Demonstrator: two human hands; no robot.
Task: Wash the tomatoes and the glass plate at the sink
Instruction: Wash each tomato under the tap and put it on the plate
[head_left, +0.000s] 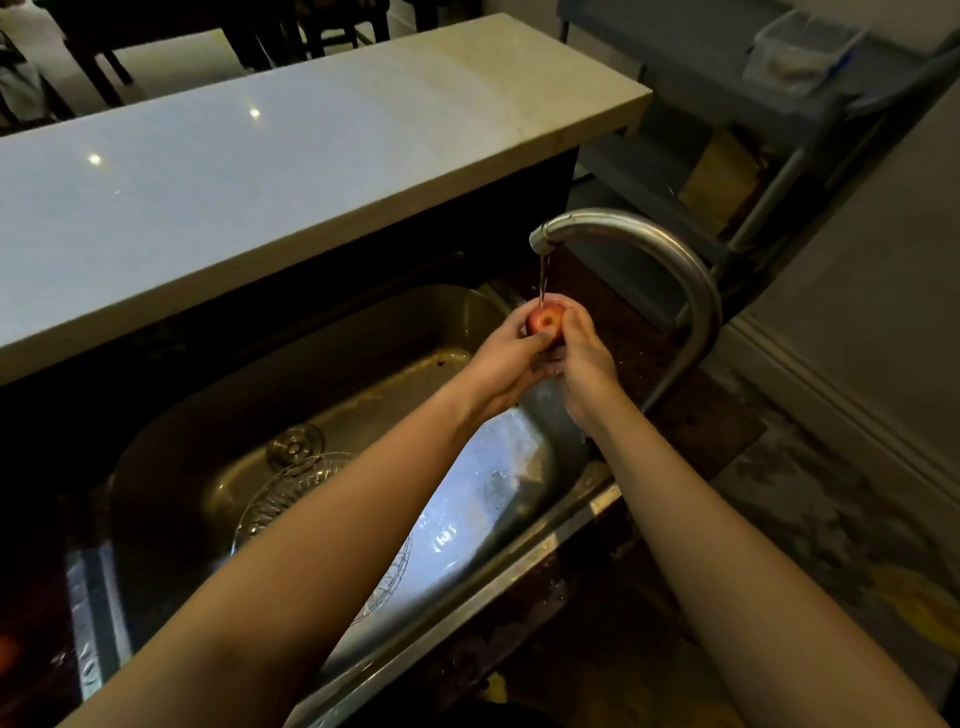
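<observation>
A red tomato (544, 320) is held under a thin stream of water from the curved metal tap (670, 260). My left hand (506, 358) grips it from the left and below, thumb across its front. My right hand (584, 353) grips it from the right, fingers curled round its side. Both hands are above the right end of the steel sink (363, 374). A patterned glass plate (280, 499) lies on the sink floor near the round drain (295, 446), partly hidden under my left forearm.
A raised pale counter (260, 171) runs behind the sink. Dark wet worktop surrounds the sink rim. A metal rack with a clear plastic box (800, 52) stands at the back right. Something red (6, 654) shows dimly at the far left edge.
</observation>
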